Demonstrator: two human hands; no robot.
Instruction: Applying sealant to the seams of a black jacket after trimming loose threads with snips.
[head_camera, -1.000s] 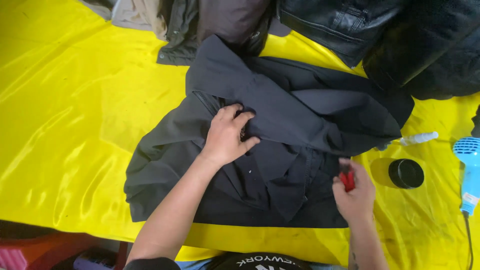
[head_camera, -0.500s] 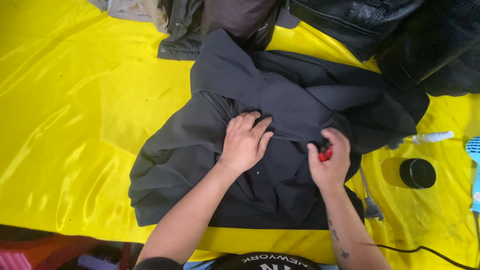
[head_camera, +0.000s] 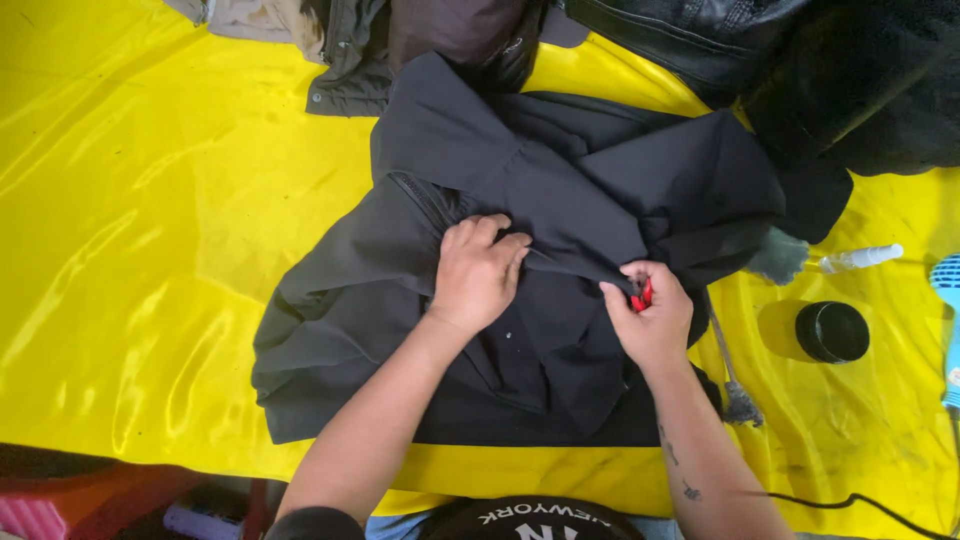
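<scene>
Closest to the camera, both hands are down on a black jacket that's spread out over a desk covered in shiny yellow sheeting. Left hand is curled with the fingers bunching up a fold of the fabric near the middle. Right hand is pinched shut around a small red tool, right at the edge of that same fold. Off to the right there's a round black lid, a little spray bottle and a blue hair dryer. Further back, a heap of other dark coats sits along the far edge.
</scene>
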